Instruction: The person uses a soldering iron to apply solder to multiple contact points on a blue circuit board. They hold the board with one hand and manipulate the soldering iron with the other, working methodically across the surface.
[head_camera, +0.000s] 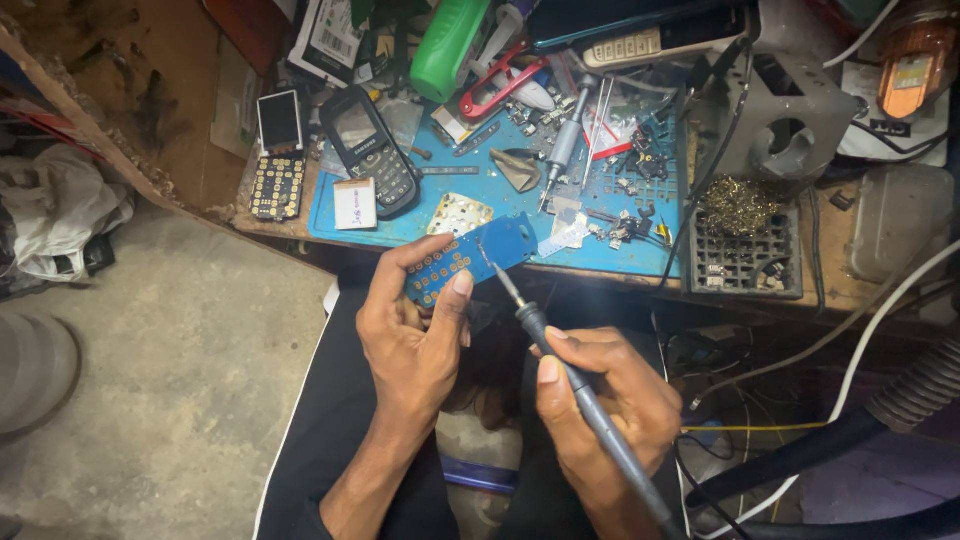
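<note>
My left hand (415, 330) grips a blue phone circuit board (478, 256) with rows of gold keypad contacts, held tilted just in front of the bench edge. My right hand (600, 400) is closed around a grey soldering iron (585, 400), held like a pen. The iron's thin tip (490, 262) touches the board near its middle. Both hands are over my lap, which is covered in dark cloth.
A blue work mat (500, 190) on the bench holds a black keypad phone (368, 150), a loose keypad, a small screen, a screwdriver, tweezers and several small parts. A grey stand with brass wool (745, 215) sits at the right. Cables and a hose hang lower right.
</note>
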